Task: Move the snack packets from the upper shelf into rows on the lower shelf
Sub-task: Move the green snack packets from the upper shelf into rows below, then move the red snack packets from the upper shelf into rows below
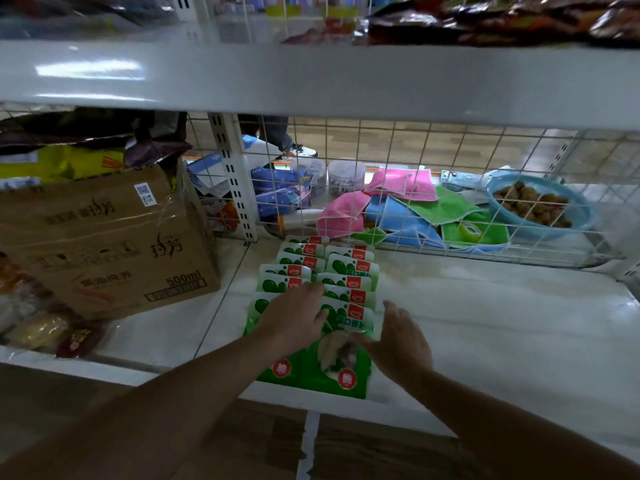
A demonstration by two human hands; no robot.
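Green-and-white snack packets (348, 271) lie overlapped in two rows on the white lower shelf (485, 323), running from the wire back panel to the front edge. My left hand (294, 318) rests flat on the left row's front packets, fingers spread. Beside the right row, my right hand (398, 341) touches the edge of the frontmost packet (332, 372), fingers apart and gripping nothing. On the upper shelf (311, 77), dark brown snack packets (502, 19) lie at the top right.
A brown cardboard box (104, 244) stands on the lower shelf left of the rows, with loose packets (45, 330) before it. Behind the wire panel (415, 150) lie coloured cloths (401, 202) and a blue bowl (540, 206). Another cardboard box (346, 452) sits below the shelf edge.
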